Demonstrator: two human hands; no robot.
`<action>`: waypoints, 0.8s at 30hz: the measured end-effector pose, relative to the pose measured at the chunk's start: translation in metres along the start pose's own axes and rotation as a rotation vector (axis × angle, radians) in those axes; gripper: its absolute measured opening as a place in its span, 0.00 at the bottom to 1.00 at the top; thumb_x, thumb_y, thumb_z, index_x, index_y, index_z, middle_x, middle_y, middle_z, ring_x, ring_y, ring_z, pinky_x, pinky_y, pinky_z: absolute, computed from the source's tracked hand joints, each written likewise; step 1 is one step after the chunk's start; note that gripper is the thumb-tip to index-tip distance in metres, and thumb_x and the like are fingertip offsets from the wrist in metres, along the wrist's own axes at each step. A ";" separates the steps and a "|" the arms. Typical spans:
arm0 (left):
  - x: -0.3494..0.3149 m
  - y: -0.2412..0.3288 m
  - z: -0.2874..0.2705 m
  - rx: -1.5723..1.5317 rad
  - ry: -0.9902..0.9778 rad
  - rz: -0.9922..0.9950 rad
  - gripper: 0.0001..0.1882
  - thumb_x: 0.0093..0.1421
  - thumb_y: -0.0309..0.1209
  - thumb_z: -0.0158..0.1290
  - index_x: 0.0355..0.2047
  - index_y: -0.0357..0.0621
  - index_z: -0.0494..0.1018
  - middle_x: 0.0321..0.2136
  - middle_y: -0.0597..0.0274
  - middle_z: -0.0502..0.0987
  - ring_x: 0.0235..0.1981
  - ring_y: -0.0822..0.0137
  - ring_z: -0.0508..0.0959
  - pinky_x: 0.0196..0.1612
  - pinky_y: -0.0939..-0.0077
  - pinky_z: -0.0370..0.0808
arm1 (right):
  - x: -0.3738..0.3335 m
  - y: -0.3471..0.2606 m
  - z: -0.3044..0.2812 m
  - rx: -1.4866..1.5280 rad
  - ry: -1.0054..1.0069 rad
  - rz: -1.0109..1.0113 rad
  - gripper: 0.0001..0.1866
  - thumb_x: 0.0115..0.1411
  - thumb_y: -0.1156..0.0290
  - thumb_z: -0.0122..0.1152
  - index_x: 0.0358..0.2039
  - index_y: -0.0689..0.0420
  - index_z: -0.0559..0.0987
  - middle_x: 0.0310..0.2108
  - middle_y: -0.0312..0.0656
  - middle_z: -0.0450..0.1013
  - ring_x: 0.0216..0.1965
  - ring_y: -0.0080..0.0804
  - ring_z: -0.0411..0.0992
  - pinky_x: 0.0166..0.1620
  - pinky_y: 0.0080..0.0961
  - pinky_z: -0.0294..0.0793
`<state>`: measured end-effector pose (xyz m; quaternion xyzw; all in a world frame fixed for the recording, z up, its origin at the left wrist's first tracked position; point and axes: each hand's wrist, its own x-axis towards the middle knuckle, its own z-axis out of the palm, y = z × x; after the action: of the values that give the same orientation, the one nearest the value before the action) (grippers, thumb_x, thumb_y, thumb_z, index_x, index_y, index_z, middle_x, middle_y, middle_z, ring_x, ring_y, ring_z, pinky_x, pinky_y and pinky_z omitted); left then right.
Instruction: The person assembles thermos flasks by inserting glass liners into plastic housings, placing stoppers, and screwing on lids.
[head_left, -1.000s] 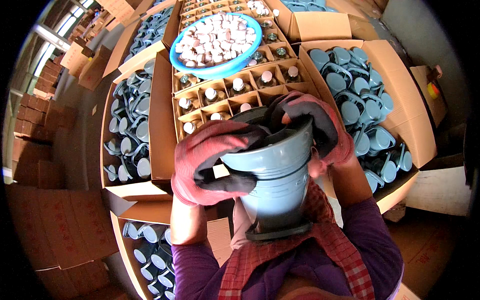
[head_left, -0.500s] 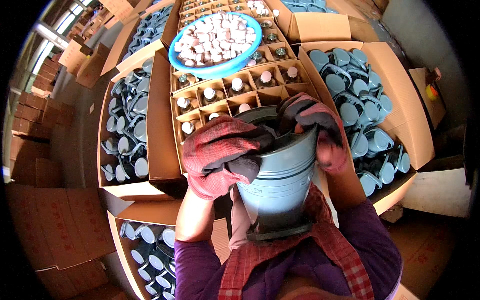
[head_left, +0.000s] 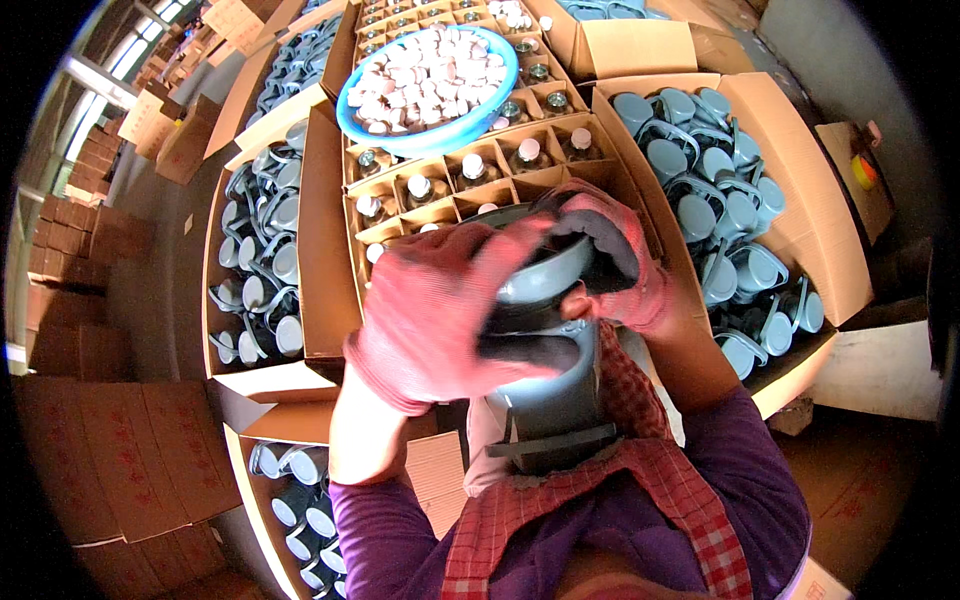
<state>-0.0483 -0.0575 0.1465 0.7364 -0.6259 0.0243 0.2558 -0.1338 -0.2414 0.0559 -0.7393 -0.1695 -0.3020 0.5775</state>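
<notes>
A blue-grey and black plastic container [head_left: 548, 392], shaped like a tall jug with a dark flat foot, stands tilted against my lap. My left hand [head_left: 440, 310], in a red and black glove and smeared by motion, spans its upper part with thumb and fingers around it. On the far right side my right hand [head_left: 618, 262], gloved alike with a bare fingertip showing, has its fingers curled over the rim. Both hands partly hide the container's mouth. Just beyond them is a divided carton [head_left: 525, 188] of clear bottles with white caps.
A blue basin [head_left: 432, 142] heaped with white caps rests on the bottle cartons. Open cartons of blue-grey lidded pieces with looped handles [head_left: 738, 212] stand at the right, the left [head_left: 262, 255] and the lower left [head_left: 300, 510]. Brown cartons [head_left: 120, 450] are stacked along the far left.
My left hand has moved from the rim down across the container's front, its thumb now lower. My right hand has shifted slightly inward over the rim. The container has turned or tipped somewhat.
</notes>
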 end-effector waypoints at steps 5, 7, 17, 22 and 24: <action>-0.013 -0.015 0.021 -0.024 0.198 0.100 0.30 0.42 0.49 0.57 0.40 0.41 0.70 0.34 0.54 0.74 0.32 0.53 0.74 0.36 0.64 0.71 | 0.005 -0.018 -0.001 -0.181 -0.095 0.063 0.29 0.35 0.62 0.69 0.38 0.61 0.72 0.35 0.42 0.68 0.40 0.33 0.68 0.45 0.26 0.65; -0.023 -0.028 0.027 -0.235 0.293 0.087 0.26 0.45 0.48 0.56 0.34 0.37 0.72 0.34 0.50 0.74 0.36 0.52 0.75 0.40 0.65 0.71 | 0.000 -0.001 -0.009 0.078 -0.073 -0.049 0.35 0.48 0.42 0.56 0.43 0.62 0.72 0.44 0.47 0.67 0.47 0.38 0.66 0.50 0.31 0.63; 0.024 0.006 0.033 -0.096 0.299 0.127 0.17 0.44 0.40 0.59 0.29 0.41 0.73 0.28 0.53 0.74 0.32 0.53 0.75 0.37 0.66 0.71 | 0.005 0.108 0.035 1.549 0.099 -0.043 0.34 0.56 0.42 0.45 0.52 0.58 0.66 0.54 0.48 0.61 0.55 0.42 0.60 0.58 0.39 0.59; -0.034 -0.055 0.054 -0.804 0.422 0.049 0.23 0.50 0.45 0.56 0.35 0.35 0.73 0.33 0.53 0.76 0.33 0.56 0.77 0.39 0.69 0.72 | -0.012 0.022 -0.016 0.270 0.052 0.221 0.36 0.57 0.39 0.38 0.49 0.59 0.70 0.44 0.49 0.71 0.45 0.40 0.69 0.52 0.33 0.65; -0.041 -0.063 0.054 -1.038 0.348 -0.105 0.26 0.48 0.49 0.57 0.35 0.35 0.73 0.32 0.53 0.76 0.32 0.55 0.76 0.38 0.70 0.72 | -0.014 0.019 -0.038 -0.135 -0.112 -0.035 0.33 0.59 0.42 0.37 0.50 0.58 0.69 0.44 0.51 0.70 0.45 0.41 0.70 0.49 0.33 0.68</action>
<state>-0.0139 -0.0370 0.0631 0.5288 -0.4665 -0.1789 0.6861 -0.1427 -0.2820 0.0381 -0.7893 -0.1939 -0.2809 0.5104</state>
